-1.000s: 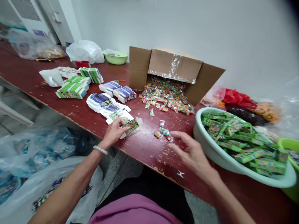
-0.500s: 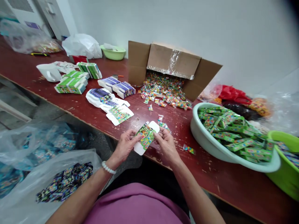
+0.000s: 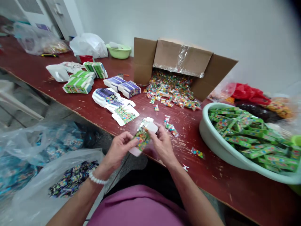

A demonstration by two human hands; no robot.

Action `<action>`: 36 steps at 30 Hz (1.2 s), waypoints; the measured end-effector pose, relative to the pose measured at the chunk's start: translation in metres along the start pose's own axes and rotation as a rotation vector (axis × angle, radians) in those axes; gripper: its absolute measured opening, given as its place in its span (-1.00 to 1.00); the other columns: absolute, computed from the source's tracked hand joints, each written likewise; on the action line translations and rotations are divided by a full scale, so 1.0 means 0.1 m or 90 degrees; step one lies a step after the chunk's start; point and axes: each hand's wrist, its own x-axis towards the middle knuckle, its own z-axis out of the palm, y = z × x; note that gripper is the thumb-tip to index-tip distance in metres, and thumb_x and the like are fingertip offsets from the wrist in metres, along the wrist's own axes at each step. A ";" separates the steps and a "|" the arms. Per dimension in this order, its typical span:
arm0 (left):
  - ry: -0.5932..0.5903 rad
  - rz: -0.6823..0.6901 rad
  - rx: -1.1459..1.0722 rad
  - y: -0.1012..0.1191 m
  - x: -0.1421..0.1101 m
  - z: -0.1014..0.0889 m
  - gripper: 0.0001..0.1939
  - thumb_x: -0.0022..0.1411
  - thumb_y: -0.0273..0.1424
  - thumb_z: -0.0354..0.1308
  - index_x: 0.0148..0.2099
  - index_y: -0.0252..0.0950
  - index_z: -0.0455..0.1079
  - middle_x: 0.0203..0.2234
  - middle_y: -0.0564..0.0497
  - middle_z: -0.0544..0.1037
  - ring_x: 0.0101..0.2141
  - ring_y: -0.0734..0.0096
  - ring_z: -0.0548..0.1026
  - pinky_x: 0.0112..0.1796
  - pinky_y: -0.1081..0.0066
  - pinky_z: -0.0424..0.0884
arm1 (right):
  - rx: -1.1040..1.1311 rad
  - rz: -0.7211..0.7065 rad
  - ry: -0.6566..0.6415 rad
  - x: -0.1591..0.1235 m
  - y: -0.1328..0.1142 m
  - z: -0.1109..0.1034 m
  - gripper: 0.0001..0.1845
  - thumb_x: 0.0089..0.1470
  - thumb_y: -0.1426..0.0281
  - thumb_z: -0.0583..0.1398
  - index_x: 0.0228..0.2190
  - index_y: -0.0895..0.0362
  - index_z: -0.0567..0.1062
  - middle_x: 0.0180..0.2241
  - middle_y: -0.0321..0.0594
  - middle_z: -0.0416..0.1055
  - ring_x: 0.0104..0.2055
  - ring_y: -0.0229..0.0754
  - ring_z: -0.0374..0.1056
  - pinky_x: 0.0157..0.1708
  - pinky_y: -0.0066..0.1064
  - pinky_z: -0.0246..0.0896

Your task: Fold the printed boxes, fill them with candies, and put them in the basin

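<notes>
While hands (image 3: 162, 146) hold it, green printed carton (image 3: 141, 138)

Left hand (image 3: 119, 150) just beside right hand (image 3: 162, 145)

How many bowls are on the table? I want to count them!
3. A pale green bowl sits far back, a big pale basin on the right holds green boxes, and a bright green bowl peeks in at the right edge. Others may be hidden.

Bright, even light; edges warped, top-right corner seemingly smudged dark.
</notes>
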 end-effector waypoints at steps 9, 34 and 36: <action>-0.494 -0.258 -0.160 -0.01 -0.30 0.19 -0.52 -0.07 -0.08 0.46 -0.22 -0.36 0.59 -0.36 -0.18 0.64 -0.36 0.14 0.60 -0.30 0.32 0.46 | 0.199 0.166 -0.238 -0.34 -0.17 -0.14 -0.64 0.20 0.13 0.22 -0.02 -0.02 0.40 -0.33 -0.33 0.46 -0.50 -0.31 0.36 -0.51 -0.48 0.33; -0.531 -0.149 0.143 -0.02 -0.28 0.25 -0.40 0.14 0.12 0.22 -0.15 -0.36 0.49 -0.43 0.02 0.50 -0.39 0.40 0.38 -0.34 0.46 0.28 | -0.313 -0.105 -0.335 -0.45 -0.42 -0.60 -0.77 0.03 0.56 0.24 -0.27 0.07 0.37 -0.40 -0.39 0.38 -0.42 -0.30 0.28 -0.39 -0.46 0.12; -0.524 -0.171 0.166 -0.03 -0.25 0.23 -0.45 0.16 0.06 0.23 -0.10 -0.36 0.49 -0.45 0.02 0.51 -0.40 0.39 0.41 -0.36 0.46 0.29 | -0.314 -0.079 -0.407 -0.43 -0.42 -0.64 -0.71 0.01 0.57 0.23 -0.23 0.07 0.33 -0.35 -0.37 0.41 -0.43 -0.31 0.26 -0.40 -0.46 0.09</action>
